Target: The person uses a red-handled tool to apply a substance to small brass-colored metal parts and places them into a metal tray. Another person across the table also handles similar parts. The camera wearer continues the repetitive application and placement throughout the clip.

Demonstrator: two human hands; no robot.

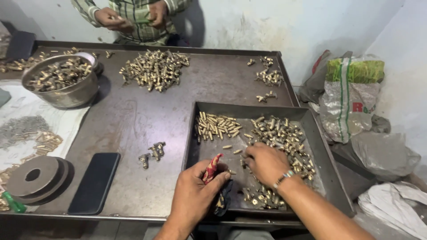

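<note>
My left hand point(195, 191) grips a small tool with a red patterned handle point(212, 166) and a dark cloth hanging below it, at the near edge of a dark metal tray point(321, 146). My right hand point(265, 162) rests palm down in the tray, fingers curled over loose brass fittings point(284, 135). A neat cluster of small brass pins point(216, 126) lies in the tray's far left corner. More fittings point(260, 198) lie under my right wrist, which wears a beaded bracelet.
A black phone point(94, 182) and a round metal disc point(35, 175) lie at the near left. A steel bowl point(66, 93) of brass parts and a heap of fittings point(155, 69) sit farther back. Another person's hands point(129, 18) work across the table. Sacks point(349, 95) are piled right.
</note>
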